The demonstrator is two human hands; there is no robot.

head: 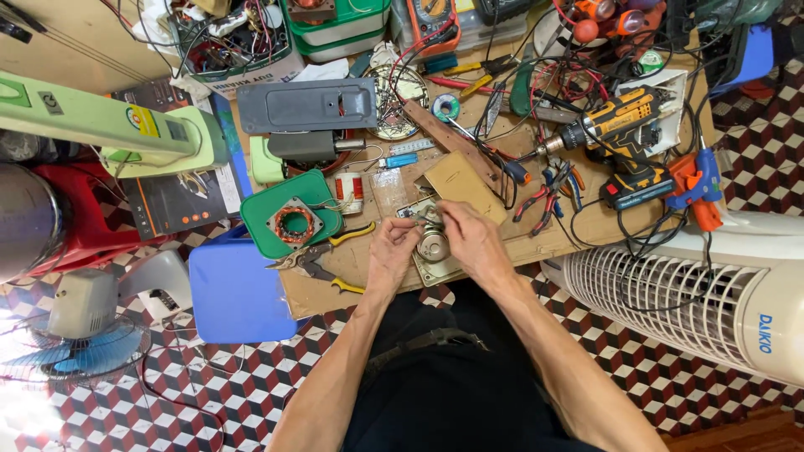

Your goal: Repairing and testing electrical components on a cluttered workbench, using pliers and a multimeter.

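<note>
Head view: both your hands are on the small round metal motor [433, 245] sitting on its squarish metal plate [437, 269], near the bench's front edge at 6 o'clock of the cardboard-covered bench [586, 226]. Left hand [392, 251] is closed narrow on the motor's left side, steadying it; right hand [471, 238] has fingers pinched tight at the top of it, around thin wires or a small part, too small to tell which. Looks to me like you're mid-way through working the motor's leads or a top fitting, with the case not closed up. Next move probably calls for a fine pinch and a firm brace from the left so the plate doesn't skate. Yellow-handled pliers [322, 258] lie at 9 o'clock of your left hand, just beside it; green housing with copper stator winding [291, 224] at 10 o'clock. Cordless drill [615, 125] sits at 2 o'clock, well apart. Containers: white box [243, 79] at 11 o'clock holds tangled wires and scrap parts; stacked green tubs [335, 29] at 12 o'clock, contents mostly hidden.
</note>
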